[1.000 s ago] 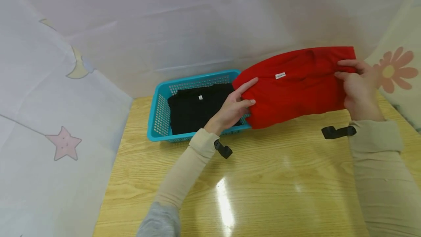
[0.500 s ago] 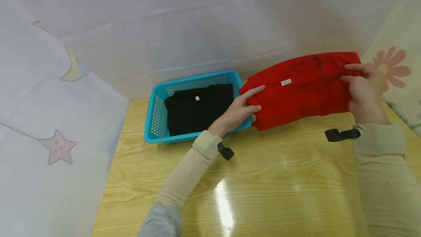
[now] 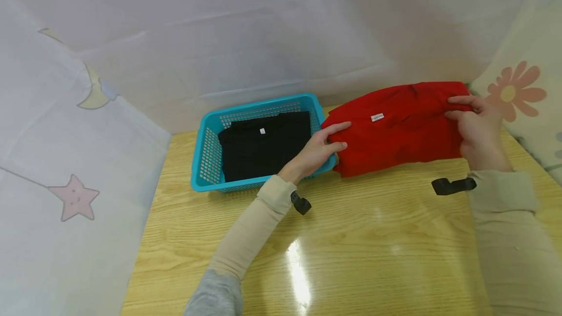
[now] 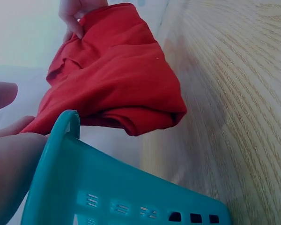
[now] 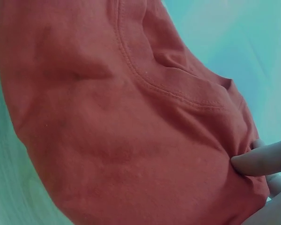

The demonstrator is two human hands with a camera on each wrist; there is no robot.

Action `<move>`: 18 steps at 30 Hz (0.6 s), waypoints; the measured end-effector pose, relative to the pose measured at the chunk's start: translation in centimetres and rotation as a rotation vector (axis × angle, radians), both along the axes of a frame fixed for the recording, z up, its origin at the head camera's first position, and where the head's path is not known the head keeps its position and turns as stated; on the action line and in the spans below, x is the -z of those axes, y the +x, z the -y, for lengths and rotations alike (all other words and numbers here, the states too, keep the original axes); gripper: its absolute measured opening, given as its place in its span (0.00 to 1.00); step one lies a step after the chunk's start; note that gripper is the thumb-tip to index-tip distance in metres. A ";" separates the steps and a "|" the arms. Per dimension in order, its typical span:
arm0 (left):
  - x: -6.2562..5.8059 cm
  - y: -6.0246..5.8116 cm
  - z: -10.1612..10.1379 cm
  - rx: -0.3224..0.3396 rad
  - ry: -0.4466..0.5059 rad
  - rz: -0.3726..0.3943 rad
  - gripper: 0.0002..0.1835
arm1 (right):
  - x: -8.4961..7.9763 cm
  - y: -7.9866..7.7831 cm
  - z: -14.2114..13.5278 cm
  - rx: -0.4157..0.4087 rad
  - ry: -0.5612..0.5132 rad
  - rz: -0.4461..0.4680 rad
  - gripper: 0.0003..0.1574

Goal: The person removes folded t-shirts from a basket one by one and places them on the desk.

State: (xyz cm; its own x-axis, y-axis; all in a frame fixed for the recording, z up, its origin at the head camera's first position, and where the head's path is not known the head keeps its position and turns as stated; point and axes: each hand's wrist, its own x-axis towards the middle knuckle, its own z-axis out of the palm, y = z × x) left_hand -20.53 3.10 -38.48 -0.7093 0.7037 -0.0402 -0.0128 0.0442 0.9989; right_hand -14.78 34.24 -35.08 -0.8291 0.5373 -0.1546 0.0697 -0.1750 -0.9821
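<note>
A folded red shirt [image 3: 399,135] with a white neck label hangs between both hands, just right of the blue basket. My left hand [image 3: 311,155] grips its left end at the basket's right rim, thumb and forefinger on top, other fingers hidden beneath. At the opposite end, my right hand [image 3: 480,133] pinches the cloth. The left wrist view shows the shirt [image 4: 117,75] sagging close over the table, past the basket's corner. In the right wrist view, a ribbed collar runs across the shirt [image 5: 107,131], and right-hand fingers [image 5: 262,160] press its edge.
The blue plastic basket [image 3: 219,187] stands on the wooden table [image 3: 373,247] and holds a folded black garment [image 3: 263,155] with a small white label. A pale cloth backdrop [image 3: 263,28] rises behind the table, with side panels left and right.
Both hands have lowered the red shirt toward the table, keeping their hold on its two ends. It sits slightly farther right of the basket, and the black garment has stayed put.
</note>
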 end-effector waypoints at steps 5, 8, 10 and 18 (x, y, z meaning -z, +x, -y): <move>0.3 -0.1 0.1 -0.024 -0.090 -0.068 0.25 | 0.9 -0.1 -0.2 -0.058 0.073 0.055 0.19; 0.2 0.0 0.1 -0.022 -0.134 -0.099 0.23 | 1.3 -0.1 -0.3 -0.081 0.136 0.095 0.19; 0.1 0.0 0.1 -0.014 -0.155 -0.120 0.23 | 1.6 -0.2 -0.4 -0.096 0.178 0.113 0.20; -0.1 0.1 0.1 -0.002 -0.218 -0.180 0.25 | 2.2 -0.1 -0.5 -0.165 0.236 0.206 0.18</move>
